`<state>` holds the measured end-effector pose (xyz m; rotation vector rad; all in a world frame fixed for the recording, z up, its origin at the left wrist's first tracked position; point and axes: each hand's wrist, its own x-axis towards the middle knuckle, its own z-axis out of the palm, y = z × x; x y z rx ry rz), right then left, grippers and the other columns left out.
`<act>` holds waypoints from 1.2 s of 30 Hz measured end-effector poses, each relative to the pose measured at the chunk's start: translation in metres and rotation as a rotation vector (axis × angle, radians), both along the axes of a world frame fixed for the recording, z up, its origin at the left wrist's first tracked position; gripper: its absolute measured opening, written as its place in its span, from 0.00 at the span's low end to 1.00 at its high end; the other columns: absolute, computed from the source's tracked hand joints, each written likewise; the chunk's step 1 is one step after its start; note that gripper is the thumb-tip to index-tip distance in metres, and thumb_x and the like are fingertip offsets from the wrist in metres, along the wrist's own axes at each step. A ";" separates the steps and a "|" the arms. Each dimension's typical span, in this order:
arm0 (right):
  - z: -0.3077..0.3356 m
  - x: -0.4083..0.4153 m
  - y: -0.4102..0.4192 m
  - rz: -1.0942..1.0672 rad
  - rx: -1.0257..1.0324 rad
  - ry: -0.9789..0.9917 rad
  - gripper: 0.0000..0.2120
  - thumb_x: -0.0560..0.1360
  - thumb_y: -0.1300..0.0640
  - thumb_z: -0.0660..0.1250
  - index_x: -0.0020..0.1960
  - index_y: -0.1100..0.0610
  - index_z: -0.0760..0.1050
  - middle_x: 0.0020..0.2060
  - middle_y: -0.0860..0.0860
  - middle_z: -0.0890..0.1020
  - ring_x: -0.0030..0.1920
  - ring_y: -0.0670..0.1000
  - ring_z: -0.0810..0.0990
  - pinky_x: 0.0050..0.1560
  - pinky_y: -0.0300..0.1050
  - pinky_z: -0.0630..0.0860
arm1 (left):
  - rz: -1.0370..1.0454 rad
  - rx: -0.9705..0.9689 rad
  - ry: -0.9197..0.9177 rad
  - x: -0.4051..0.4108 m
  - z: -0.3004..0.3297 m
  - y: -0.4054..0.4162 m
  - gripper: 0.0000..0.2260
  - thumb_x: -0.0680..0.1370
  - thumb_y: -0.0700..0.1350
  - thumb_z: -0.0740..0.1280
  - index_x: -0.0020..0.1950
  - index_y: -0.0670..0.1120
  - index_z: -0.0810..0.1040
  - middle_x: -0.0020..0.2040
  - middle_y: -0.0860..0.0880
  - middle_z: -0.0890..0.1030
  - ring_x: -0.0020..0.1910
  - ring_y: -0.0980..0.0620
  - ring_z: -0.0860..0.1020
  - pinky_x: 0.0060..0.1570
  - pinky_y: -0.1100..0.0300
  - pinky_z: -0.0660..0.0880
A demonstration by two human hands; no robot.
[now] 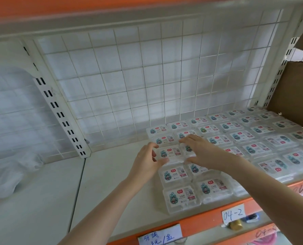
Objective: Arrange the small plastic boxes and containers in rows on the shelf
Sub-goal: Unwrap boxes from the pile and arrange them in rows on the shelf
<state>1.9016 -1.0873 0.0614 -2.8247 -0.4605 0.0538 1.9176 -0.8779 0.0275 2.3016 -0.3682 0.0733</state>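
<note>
Several small clear plastic boxes with printed labels lie flat in rows on the white shelf [111, 183], filling its right half. My left hand [148, 160] pinches the left edge of one box [170, 153] in the leftmost column, thumb in front and fingers behind. My right hand [200, 152] lies flat over the neighbouring box [188, 149], fingers spread, thumb along its front edge. In front of them sit two more rows, the nearest box [181, 197] at the shelf's front edge.
A white wire-grid back panel [147, 82] closes the shelf behind. A brown cardboard box [295, 96] stands at the right. White plastic bags [9, 175] lie at the far left. The orange front rail [196, 225] carries handwritten paper tags.
</note>
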 end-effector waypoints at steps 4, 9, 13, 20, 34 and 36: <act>0.000 0.000 -0.002 -0.001 0.029 0.009 0.32 0.74 0.51 0.69 0.74 0.52 0.58 0.70 0.48 0.64 0.70 0.49 0.62 0.68 0.43 0.61 | -0.014 0.030 -0.041 0.000 0.001 -0.002 0.21 0.72 0.52 0.71 0.61 0.48 0.70 0.46 0.53 0.71 0.41 0.58 0.73 0.40 0.66 0.71; -0.003 0.000 0.005 0.012 -0.006 -0.053 0.29 0.76 0.44 0.64 0.73 0.50 0.60 0.70 0.47 0.64 0.69 0.48 0.61 0.67 0.45 0.62 | 0.023 0.114 -0.126 0.004 0.002 -0.001 0.17 0.76 0.57 0.64 0.60 0.49 0.70 0.49 0.53 0.72 0.41 0.58 0.75 0.43 0.58 0.76; -0.003 0.003 0.012 -0.011 0.032 -0.076 0.27 0.77 0.40 0.60 0.72 0.50 0.62 0.69 0.45 0.65 0.69 0.46 0.62 0.65 0.46 0.66 | 0.133 0.000 -0.127 0.029 0.002 0.003 0.11 0.79 0.52 0.61 0.57 0.46 0.73 0.52 0.49 0.76 0.46 0.53 0.76 0.49 0.53 0.75; -0.002 0.033 0.012 -0.175 0.061 -0.150 0.20 0.80 0.48 0.57 0.69 0.54 0.65 0.69 0.49 0.66 0.70 0.50 0.63 0.64 0.49 0.69 | 0.116 0.016 0.045 0.077 0.005 0.001 0.17 0.81 0.45 0.59 0.69 0.43 0.67 0.67 0.44 0.70 0.65 0.46 0.70 0.64 0.53 0.67; -0.012 0.064 0.007 -0.200 -0.003 -0.022 0.22 0.81 0.48 0.51 0.72 0.56 0.61 0.73 0.51 0.62 0.73 0.53 0.58 0.71 0.51 0.57 | 0.095 -0.009 0.046 0.088 -0.004 -0.014 0.16 0.81 0.43 0.59 0.69 0.43 0.69 0.67 0.46 0.72 0.66 0.49 0.70 0.64 0.55 0.68; -0.011 0.064 0.007 -0.201 -0.006 -0.026 0.22 0.81 0.49 0.52 0.72 0.56 0.61 0.73 0.51 0.63 0.73 0.53 0.58 0.71 0.50 0.57 | 0.084 -0.013 0.057 0.087 -0.004 -0.014 0.17 0.81 0.43 0.59 0.69 0.43 0.68 0.67 0.47 0.72 0.66 0.49 0.69 0.64 0.54 0.67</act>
